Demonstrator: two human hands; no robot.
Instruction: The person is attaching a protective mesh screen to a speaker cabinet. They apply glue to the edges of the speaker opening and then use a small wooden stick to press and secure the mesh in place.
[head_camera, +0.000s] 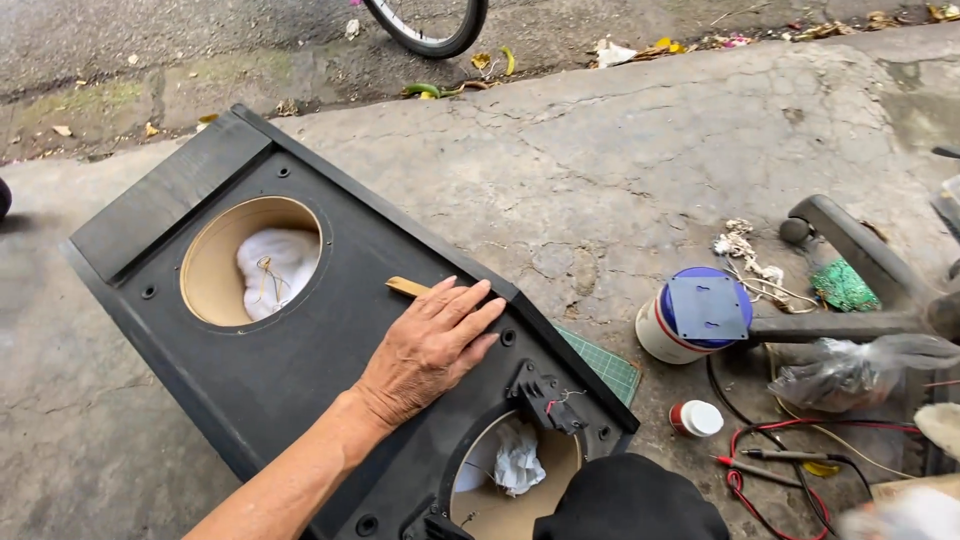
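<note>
Left hand: the left hand lies flat and open, palm down, on the front panel of the speaker cabinet; the spread fingers seem to steady the box, and they grip nothing.
Right hand: a pale blur at the near right corner may belong to it, but it is too smeared to tell, so whether it is open or closed cannot be told.
Speaker cabinet: the black box lies on its back on the concrete floor, at the left and middle of the scene, so that both round openings face up and can be reached from above.
Far opening: the far hole shows bare wood walls and white wadding with thin wires inside; no driver sits in it.
Near opening: the near hole also holds crumpled white wadding, with a small black part just at its rim.
Wooden stick: a flat stick rests on the panel, just beyond the fingertips.
Right side: a white tub with a blue lid, a small white-capped bottle and red and black test leads lie on the floor, near enough to reach.
Cutting mat: a green mat peeks from under the cabinet's right edge.
</note>
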